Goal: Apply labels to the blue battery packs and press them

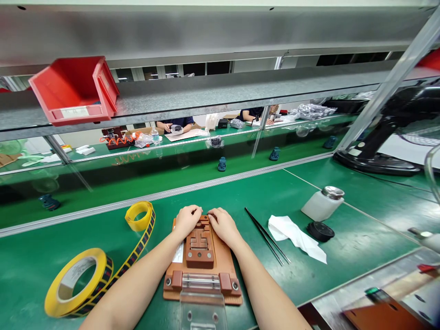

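A brown assembly fixture lies on the green bench in front of me. Its raised middle block has a recessed slot, and a clear hinged plate is folded down toward me at the near end. My left hand rests at the far left corner of the fixture, fingers bent around its edge. On the far right corner, my right hand is curled in the same way. The fingertips almost meet at the far end of the block; whether a small part is between them is hidden.
Left stands a yellow roll of label tape, its strip running to a smaller coil. To the right lie black tweezers, a white tissue, a black round cap and a white dispenser bottle. A red bin sits on the shelf.
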Demonstrator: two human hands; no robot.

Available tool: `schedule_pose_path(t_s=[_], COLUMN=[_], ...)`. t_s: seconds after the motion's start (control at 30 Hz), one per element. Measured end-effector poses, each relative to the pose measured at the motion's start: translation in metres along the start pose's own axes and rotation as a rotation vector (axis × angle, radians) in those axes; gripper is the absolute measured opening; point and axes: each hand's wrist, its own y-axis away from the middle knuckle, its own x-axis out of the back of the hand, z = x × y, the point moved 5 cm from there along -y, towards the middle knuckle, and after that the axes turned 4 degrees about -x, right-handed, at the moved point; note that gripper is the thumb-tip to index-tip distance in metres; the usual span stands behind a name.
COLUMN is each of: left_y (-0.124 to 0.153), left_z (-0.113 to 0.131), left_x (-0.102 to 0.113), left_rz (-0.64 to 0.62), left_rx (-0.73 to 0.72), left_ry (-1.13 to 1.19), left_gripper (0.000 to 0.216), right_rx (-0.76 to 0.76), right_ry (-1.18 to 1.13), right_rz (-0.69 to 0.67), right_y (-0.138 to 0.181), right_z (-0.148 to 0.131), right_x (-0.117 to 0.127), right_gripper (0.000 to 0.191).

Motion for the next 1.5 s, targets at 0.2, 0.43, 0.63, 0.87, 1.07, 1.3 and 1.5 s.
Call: schedule_pose_path(t_s=[0.2, 0.43, 0.63, 0.87, 1.07, 1.3, 1.5], left_y=[-0.0003, 0.0002, -0.0007, -0.0003, -0.0014, -0.0009, -0.0001], left_z=[0.0000, 0.0003, -0.0004, -0.0012, -0.0030, -0.0024, -0.0006], left_x=[0.0000, 0.0003, 0.0001, -0.0004, -0.0016, -0.0011, 0.0000], left_rz=[-0.003, 0.000, -0.005, 0.001, 0.003, 0.006, 0.012], left_rx=[-0.003, 0.000, -0.001, 0.006, 0.001, -0.002, 0.003], left_ry=[-0.005, 0.003, 0.006, 0.014, 0.026, 0.022, 0.018], left_gripper=[0.032, 0.031, 0.032, 0.030, 0.029, 0.030, 0.030], right_rx=[-0.005, -0.010, -0.016, -0.014, -0.016, -0.021, -0.017], right_ry=[0.001, 0.004, 0.004, 0.008, 0.010, 0.008, 0.011], right_rz=[-0.004, -0.010, -0.012, -0.018, -0.022, -0.025, -0.024], right_y=[0.0001, 0.0006, 0.0018, 0.0020, 0.0017, 0.0016, 0.0021], right_z=[-0.0003, -0.0016, -0.0034, -0.0043, -0.0045, -0.0050, -0.0048], right_x=[0.0002, 0.0011, 0.0027, 0.0035, 0.0034, 0.0036, 0.0036], right_gripper=[0.024, 0.024, 0.024, 0.024, 0.025, 0.025, 0.024])
